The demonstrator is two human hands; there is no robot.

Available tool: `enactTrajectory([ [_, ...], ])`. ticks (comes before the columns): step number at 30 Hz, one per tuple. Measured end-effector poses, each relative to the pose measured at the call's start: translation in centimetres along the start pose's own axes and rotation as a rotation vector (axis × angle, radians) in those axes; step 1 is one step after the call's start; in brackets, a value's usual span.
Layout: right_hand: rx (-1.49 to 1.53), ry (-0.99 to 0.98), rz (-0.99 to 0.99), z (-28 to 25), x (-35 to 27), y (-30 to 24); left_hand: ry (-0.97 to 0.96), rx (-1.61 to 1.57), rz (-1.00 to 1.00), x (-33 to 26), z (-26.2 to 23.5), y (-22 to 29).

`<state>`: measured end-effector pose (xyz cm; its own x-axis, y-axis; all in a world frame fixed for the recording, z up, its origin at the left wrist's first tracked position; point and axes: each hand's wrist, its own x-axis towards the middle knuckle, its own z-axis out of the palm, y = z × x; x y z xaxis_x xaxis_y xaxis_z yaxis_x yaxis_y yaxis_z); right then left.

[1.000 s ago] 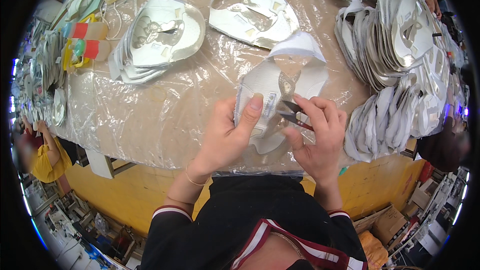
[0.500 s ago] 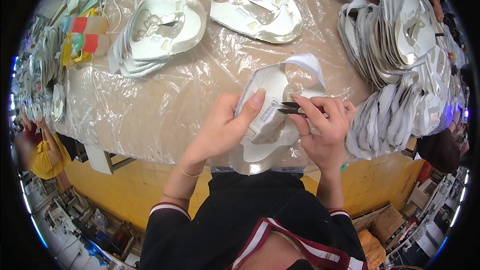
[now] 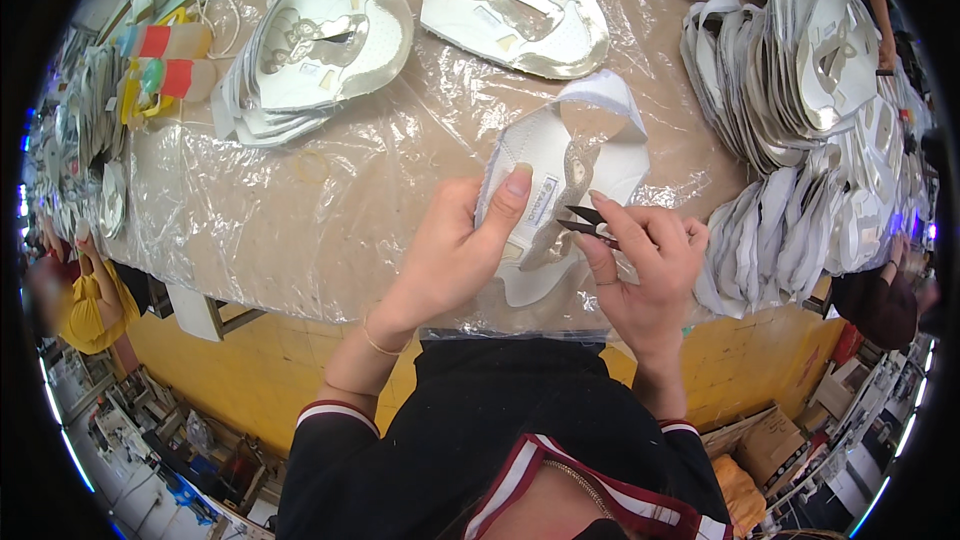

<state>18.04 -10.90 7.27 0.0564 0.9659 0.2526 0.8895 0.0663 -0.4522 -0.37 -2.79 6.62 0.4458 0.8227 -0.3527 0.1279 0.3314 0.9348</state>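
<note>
My left hand grips a white shoe upper by its left side, thumb pressed on top beside a small printed label. The upper has a greyish textured strip down its middle and a white band looping at its far end. In my right hand is a pair of black thread snips, held between thumb and fingers. Their two pointed blades stand apart and point left, over the textured strip. Whether the blades touch the upper I cannot tell.
Clear plastic film covers the table. A stack of uppers lies at the far left, and another upper lies at the far middle. Large piles of uppers crowd the right. Bottles with red labels stand at the left.
The shoe upper has shifted away from me and turned, its near end now drawn up from the table edge. My right hand stays close by with the snips.
</note>
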Motion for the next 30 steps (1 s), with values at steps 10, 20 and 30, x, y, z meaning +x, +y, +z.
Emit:
enactTrajectory([
  [10, 0.134, 0.125, 0.1, 1.9, -0.6, -0.7, 0.081, -0.137, 0.074, -0.8, 1.1, -0.4],
  [20, 0.469, 0.185, 0.289, 3.0, -0.9, -1.7, 0.091, -0.164, 0.081, -1.3, 1.7, -0.5],
  [30, 0.355, 0.178, 0.256, 2.8, -1.5, -1.3, 0.181, -0.193, 0.133, -1.2, 2.2, -0.9],
])
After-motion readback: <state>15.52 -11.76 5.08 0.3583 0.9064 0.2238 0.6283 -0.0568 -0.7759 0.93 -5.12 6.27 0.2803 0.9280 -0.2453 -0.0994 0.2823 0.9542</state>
